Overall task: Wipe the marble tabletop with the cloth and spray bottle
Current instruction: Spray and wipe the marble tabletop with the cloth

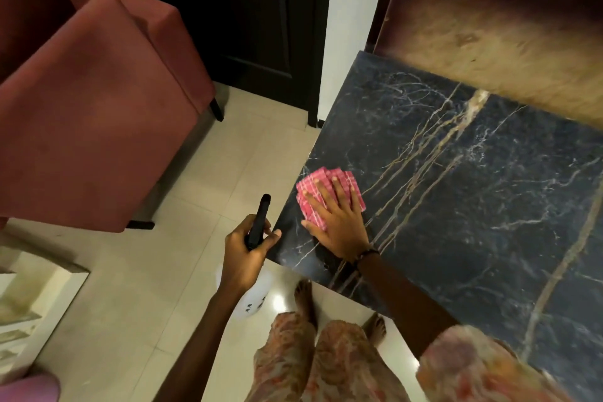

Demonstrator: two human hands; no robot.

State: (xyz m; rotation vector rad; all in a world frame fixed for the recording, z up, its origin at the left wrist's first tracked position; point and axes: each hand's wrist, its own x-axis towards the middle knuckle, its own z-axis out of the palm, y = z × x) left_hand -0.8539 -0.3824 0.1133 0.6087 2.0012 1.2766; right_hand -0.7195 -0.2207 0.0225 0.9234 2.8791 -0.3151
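- Pink checked cloth (321, 194) lies folded under the right hand (337, 222), whose fingers are spread flat and pressing it onto the marble tabletop (473, 189), close to the near-left corner.
- The left hand (243, 253) is wrapped around the neck of the spray bottle (257, 290), black trigger head pointing away and white body hanging below the fist; it sits off the slab, over the floor tiles (163, 271), just beside the table's corner.
- The dark stone with its gold and white veins stretches well away to the right and back; whether any of it is wet I cannot tell from this view.
- A red upholstered chair (98, 108) stands left of the table, apart from both hands, with a dark door (228, 10) behind it.
- Risk, as I judge it: the cloth is so near the edge that a stroke toward the corner could carry it off the slab.
- With the nozzle aimed past the table, a squeeze now would likely wet the tiles, and the bare feet (305, 300) below could slip.
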